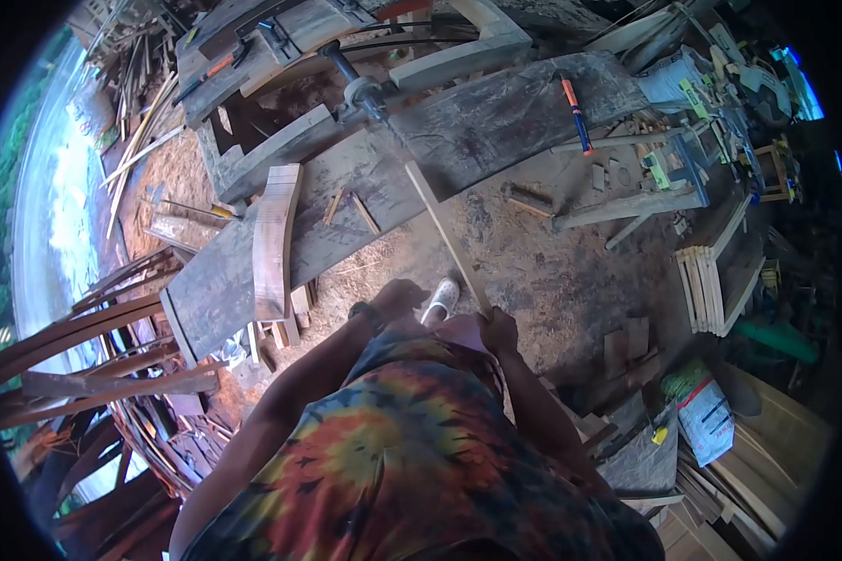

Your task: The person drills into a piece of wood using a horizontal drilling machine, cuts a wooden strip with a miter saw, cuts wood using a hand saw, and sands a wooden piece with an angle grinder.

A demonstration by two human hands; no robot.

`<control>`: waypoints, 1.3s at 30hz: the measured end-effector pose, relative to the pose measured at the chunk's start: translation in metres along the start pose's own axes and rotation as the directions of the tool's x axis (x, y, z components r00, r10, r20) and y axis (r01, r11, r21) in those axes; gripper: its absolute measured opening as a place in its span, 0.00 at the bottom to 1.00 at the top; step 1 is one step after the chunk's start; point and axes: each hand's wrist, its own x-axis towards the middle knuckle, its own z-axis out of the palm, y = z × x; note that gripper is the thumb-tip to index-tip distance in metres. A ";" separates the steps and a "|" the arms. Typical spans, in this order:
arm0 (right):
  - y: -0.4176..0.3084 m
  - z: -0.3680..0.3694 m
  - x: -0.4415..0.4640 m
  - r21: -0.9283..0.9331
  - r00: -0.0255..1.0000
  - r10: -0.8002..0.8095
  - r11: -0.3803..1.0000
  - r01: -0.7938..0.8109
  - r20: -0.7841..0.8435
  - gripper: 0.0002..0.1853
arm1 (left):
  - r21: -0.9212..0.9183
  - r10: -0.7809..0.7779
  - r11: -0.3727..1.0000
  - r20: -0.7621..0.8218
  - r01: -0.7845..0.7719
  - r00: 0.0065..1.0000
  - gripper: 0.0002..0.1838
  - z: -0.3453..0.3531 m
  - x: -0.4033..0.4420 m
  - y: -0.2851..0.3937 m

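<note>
My right hand (499, 332) is closed round the lower end of a long thin wooden strip (447, 234), which slants up and left to the edge of the workbench (346, 192). In front of my body, my left hand (400, 297) is held low with a dark band at its wrist; its fingers are bent, and whether they grip anything is unclear. A curved wooden piece (276, 243) lies across the bench to the left. A dark tool with a round collar (363, 93) rests beyond the strip's far end.
An orange and blue hammer (575, 117) lies on the bench. Jointed wooden frames (463, 56) stand behind it. Stacked wood frames (711, 290) are at right, a white bag (707, 421) at lower right, and timber (75, 346) at left.
</note>
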 end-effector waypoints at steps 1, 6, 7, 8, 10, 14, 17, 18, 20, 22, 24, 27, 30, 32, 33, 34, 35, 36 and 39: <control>0.007 0.004 0.011 -0.018 0.999 -0.032 0.999 0.032 0.003 0.17 | 0.124 0.119 0.985 -0.001 -0.118 0.993 0.20 0.002 0.008 -0.007; 0.000 0.013 0.050 0.023 0.999 -0.039 0.999 0.038 0.015 0.17 | 0.519 0.454 0.765 -0.016 -0.381 0.891 0.13 0.015 0.016 -0.007; -0.004 0.012 0.055 0.022 0.999 -0.033 0.999 0.033 0.011 0.17 | 0.553 0.504 0.731 -0.041 -0.400 0.863 0.11 0.016 0.017 -0.007; -0.006 0.013 0.058 0.017 0.999 -0.035 0.999 0.034 0.019 0.17 | 0.548 0.499 0.737 -0.046 -0.396 0.865 0.11 0.017 0.020 -0.016; -0.006 0.014 0.070 0.010 0.997 -0.070 0.997 0.070 0.012 0.18 | 0.759 0.597 0.496 0.056 -0.423 0.800 0.10 0.015 0.028 -0.042; -0.008 0.010 0.081 -0.021 0.993 -0.090 0.996 0.092 0.070 0.21 | 0.360 -0.101 0.916 -0.220 0.177 0.970 0.11 -0.005 -0.017 -0.002; -0.026 -0.004 0.084 -0.095 0.989 -0.034 0.994 0.048 0.143 0.19 | 0.338 -0.136 0.907 -0.330 0.252 0.934 0.21 -0.022 -0.005 -0.133; -0.026 -0.003 0.083 -0.103 0.988 -0.043 0.993 0.059 0.150 0.19 | 0.112 -0.340 0.909 -0.361 0.402 0.869 0.26 -0.028 -0.021 -0.129; -0.027 -0.001 0.087 -0.031 0.993 -0.103 0.994 0.105 0.058 0.22 | 0.093 -0.446 0.861 -0.337 0.500 0.829 0.25 -0.042 -0.045 -0.147; -0.024 0.005 0.092 -0.048 0.990 -0.116 0.992 0.120 0.074 0.21 | -0.149 -0.556 0.828 -0.337 0.540 0.760 0.24 -0.037 -0.061 -0.179; -0.022 0.009 0.091 -0.056 0.990 -0.110 0.992 0.115 0.087 0.21 | -0.197 -0.593 0.805 -0.293 0.560 0.750 0.24 -0.031 -0.083 -0.168; -0.021 0.013 0.090 -0.034 0.991 -0.083 0.996 0.087 0.108 0.21 | -0.334 -0.644 0.761 -0.278 0.557 0.713 0.22 -0.025 -0.094 -0.178; -0.026 0.014 0.093 -0.022 0.990 -0.107 0.994 0.109 0.088 0.21 | -0.435 -0.650 0.740 -0.265 0.513 0.713 0.21 -0.019 -0.090 -0.191; -0.030 0.012 0.093 0.010 0.990 -0.090 0.996 0.089 0.110 0.21 | -0.496 -0.611 0.736 -0.196 0.460 0.767 0.20 -0.023 -0.081 -0.215; -0.032 0.011 0.093 0.010 0.989 -0.095 0.995 0.095 0.110 0.21 | -0.557 -0.563 0.722 -0.128 0.410 0.817 0.20 -0.026 -0.079 -0.216; -0.035 0.010 0.093 0.002 0.990 -0.080 0.997 0.080 0.117 0.20 | -0.561 -0.561 0.722 -0.132 0.405 0.817 0.20 -0.026 -0.075 -0.216; -0.036 0.009 0.093 -0.006 0.990 -0.065 0.998 0.067 0.125 0.20 | -0.500 -0.570 0.757 -0.191 0.421 0.799 0.19 -0.029 -0.072 -0.198; -0.035 0.009 0.093 -0.008 0.989 -0.073 0.997 0.074 0.125 0.20 | -0.437 -0.575 0.785 -0.251 0.439 0.779 0.19 -0.033 -0.071 -0.189; -0.034 0.010 0.094 0.031 0.987 -0.108 0.994 0.105 0.119 0.20 | -0.427 -0.530 0.819 -0.308 0.383 0.790 0.19 -0.043 -0.073 -0.167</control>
